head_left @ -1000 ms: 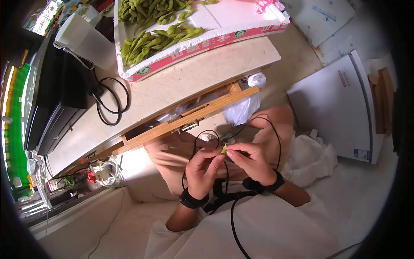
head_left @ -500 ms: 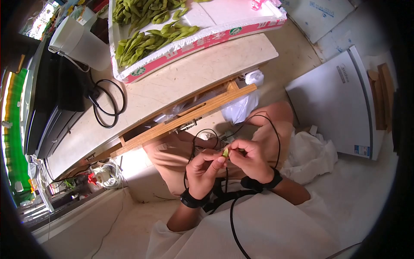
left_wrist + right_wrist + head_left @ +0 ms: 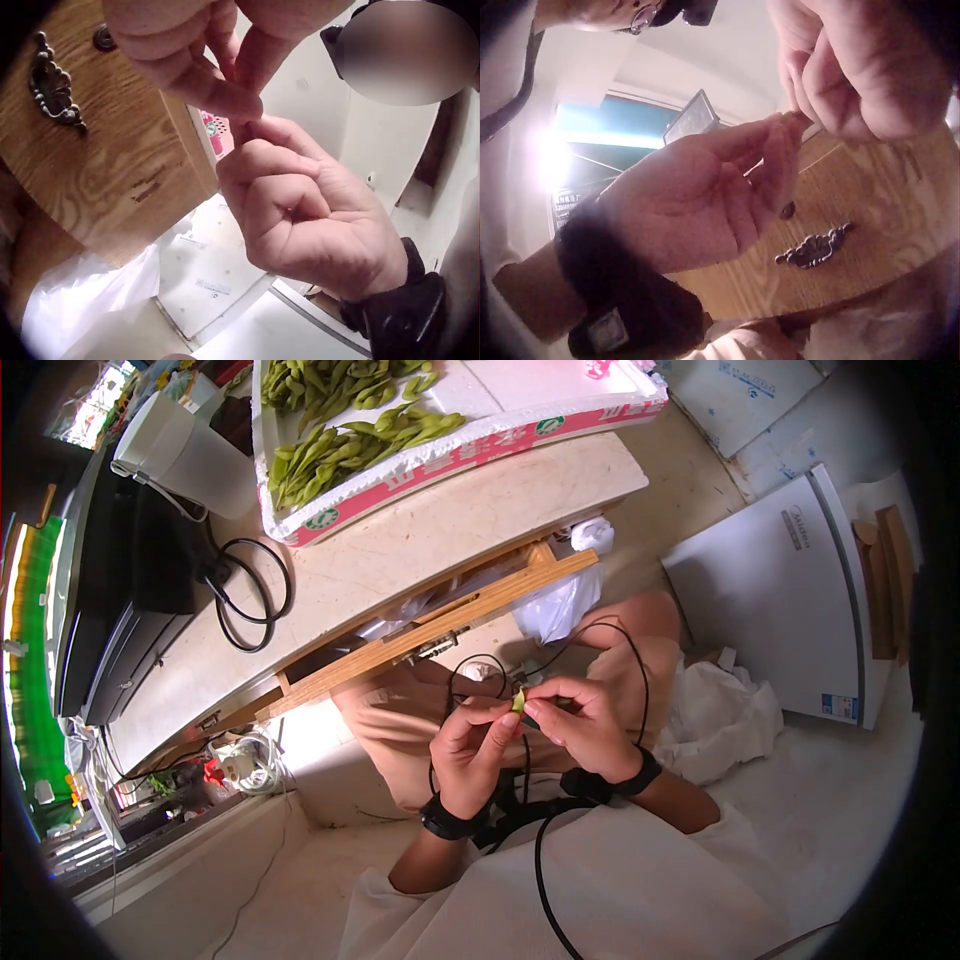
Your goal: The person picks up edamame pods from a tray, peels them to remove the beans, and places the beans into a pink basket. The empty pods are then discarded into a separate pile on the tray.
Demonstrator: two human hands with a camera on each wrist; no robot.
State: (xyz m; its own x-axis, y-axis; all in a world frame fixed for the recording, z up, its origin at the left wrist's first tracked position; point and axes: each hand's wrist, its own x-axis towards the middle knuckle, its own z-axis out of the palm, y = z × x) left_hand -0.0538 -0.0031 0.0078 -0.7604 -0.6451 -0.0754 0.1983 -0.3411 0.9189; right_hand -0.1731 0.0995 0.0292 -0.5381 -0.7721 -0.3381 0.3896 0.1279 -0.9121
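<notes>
Over the person's lap, a small green soybean pod [image 3: 518,702] shows between both hands' fingertips in the head view. The left hand [image 3: 470,758] pinches it between thumb and forefinger. From the other side the right hand [image 3: 588,732] meets it, thumb and forefinger pinching its end. In the left wrist view the right hand [image 3: 300,210] has its other fingers curled into the palm, and the left hand [image 3: 187,52] comes down from above. The right wrist view shows both hands' fingertips together, mostly covering the pod. Many more pods [image 3: 360,445] lie heaped in a foam box [image 3: 450,460] on the table.
The half-open wooden drawer [image 3: 430,635] juts out just beyond the hands. Black cables [image 3: 640,660] loop around the lap. On the table [image 3: 400,550] stand a white plastic jug [image 3: 185,455] and a black device [image 3: 130,610]. A small fridge [image 3: 780,590] stands at the right.
Both hands stay together over the lap. The pod has tilted and shifted slightly left, and the right fingertips have changed their hold a little. The head view has shifted slightly.
</notes>
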